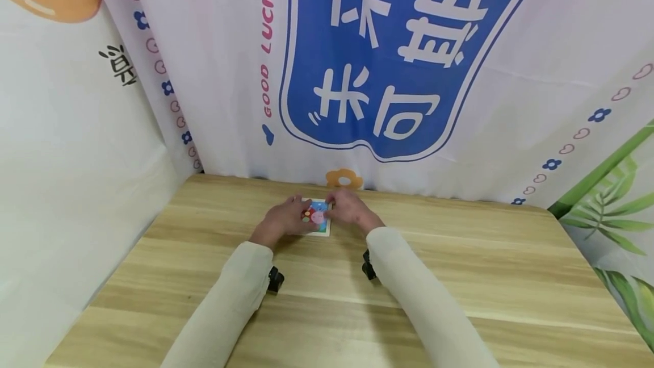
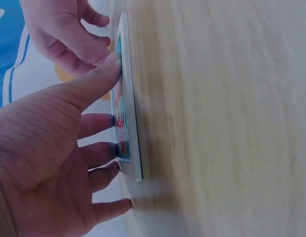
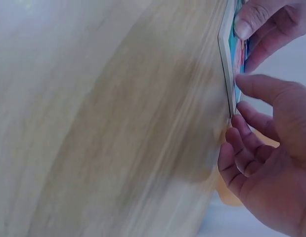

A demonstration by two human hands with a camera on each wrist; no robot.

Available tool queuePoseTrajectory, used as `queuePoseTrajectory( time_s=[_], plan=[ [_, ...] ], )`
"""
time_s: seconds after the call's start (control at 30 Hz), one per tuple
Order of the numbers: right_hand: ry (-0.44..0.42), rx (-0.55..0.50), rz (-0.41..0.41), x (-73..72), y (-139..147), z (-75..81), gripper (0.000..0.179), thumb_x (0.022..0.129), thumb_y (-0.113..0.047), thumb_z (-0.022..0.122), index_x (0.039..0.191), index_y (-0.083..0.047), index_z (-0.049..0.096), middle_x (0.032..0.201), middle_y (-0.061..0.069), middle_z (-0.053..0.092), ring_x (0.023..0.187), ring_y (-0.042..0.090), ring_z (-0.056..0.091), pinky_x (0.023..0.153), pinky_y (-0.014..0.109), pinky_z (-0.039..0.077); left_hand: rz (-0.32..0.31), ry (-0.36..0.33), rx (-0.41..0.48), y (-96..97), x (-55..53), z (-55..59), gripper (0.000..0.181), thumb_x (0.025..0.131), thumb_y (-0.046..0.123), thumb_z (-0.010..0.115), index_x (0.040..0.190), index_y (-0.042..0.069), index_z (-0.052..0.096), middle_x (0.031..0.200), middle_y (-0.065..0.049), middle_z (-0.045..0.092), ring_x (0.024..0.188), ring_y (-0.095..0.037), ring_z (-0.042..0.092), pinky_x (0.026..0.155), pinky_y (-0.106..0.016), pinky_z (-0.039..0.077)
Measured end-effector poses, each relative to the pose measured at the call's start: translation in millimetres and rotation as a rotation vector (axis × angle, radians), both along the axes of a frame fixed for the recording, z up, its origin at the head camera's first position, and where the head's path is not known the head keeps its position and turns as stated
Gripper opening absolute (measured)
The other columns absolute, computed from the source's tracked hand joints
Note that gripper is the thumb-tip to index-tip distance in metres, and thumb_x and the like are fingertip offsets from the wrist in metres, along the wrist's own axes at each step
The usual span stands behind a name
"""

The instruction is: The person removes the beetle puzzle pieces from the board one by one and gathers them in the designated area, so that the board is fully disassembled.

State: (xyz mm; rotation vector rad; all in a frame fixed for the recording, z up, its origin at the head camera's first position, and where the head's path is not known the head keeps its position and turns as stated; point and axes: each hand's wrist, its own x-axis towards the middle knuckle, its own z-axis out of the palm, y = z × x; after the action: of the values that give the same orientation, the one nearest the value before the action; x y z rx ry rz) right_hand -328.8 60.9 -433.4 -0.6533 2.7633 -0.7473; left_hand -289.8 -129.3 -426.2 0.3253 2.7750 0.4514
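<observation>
A small flat square picture board (image 1: 320,227) with a pale rim and a bright cartoon picture lies on the table near its back edge. My left hand (image 1: 288,217) reaches over its left side; in the left wrist view the thumb and spread fingertips rest on the picture, the little finger down by the table. At the right side is my right hand (image 1: 348,207), with thumb tip and index fingertip apart at the picture's edge. Seen from the right wrist, its other fingers (image 3: 240,163) bend loosely beside the board's corner. The left hand covers part of the picture.
The board lies on a wood-grain table (image 1: 327,300). A printed white curtain (image 1: 230,101) hangs right behind the back edge, and a white cloth (image 1: 76,186) hangs at the left. Each wrist carries a small black camera (image 1: 276,280).
</observation>
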Motion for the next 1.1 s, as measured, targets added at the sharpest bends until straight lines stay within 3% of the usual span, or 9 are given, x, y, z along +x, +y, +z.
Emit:
queuePoseTrajectory(
  time_s=[0.27,0.6,0.87,1.1],
  plan=[
    [0.011,0.072,-0.054,2.8,-8.3,1.7,0.027,0.099,-0.018,0.071,0.121,-0.001,0.069,0.115,0.010,0.067,0.101,0.022,0.061,0.091,0.038,0.051,-0.004,0.007,0.014,0.1,1.8,-2.4,0.079,0.097,0.048,0.068,0.161,0.013,0.036,0.166,-0.023,0.023,0.148,-0.043,0.029,0.113,-0.062,0.031],
    [-0.053,0.115,-0.085,1.7,-15.5,8.1,0.014,0.100,-0.016,0.069,0.108,-0.005,0.070,0.099,0.004,0.064,0.084,0.019,0.058,0.072,0.031,0.048,0.014,-0.003,0.049,0.6,2.4,-1.8,0.080,0.097,0.047,0.069,0.161,0.013,0.036,0.166,-0.023,0.023,0.147,-0.044,0.029,0.114,-0.063,0.029],
    [-0.017,0.149,-0.069,1.4,-16.6,7.1,0.027,0.101,-0.017,0.066,0.126,-0.006,0.067,0.117,0.006,0.064,0.104,0.021,0.055,0.088,0.037,0.050,0.004,0.006,0.052,3.6,1.2,-1.7,0.079,0.097,0.046,0.070,0.161,0.012,0.037,0.165,-0.023,0.025,0.147,-0.044,0.030,0.113,-0.063,0.030],
    [0.010,0.164,-0.057,3.3,-15.0,8.9,0.027,0.101,-0.020,0.066,0.126,-0.009,0.069,0.123,0.004,0.064,0.110,0.021,0.055,0.096,0.039,0.048,0.031,-0.001,0.046,2.2,0.1,-3.7,0.081,0.096,0.048,0.071,0.161,0.012,0.038,0.165,-0.022,0.027,0.145,-0.043,0.034,0.113,-0.062,0.030]
  ],
)
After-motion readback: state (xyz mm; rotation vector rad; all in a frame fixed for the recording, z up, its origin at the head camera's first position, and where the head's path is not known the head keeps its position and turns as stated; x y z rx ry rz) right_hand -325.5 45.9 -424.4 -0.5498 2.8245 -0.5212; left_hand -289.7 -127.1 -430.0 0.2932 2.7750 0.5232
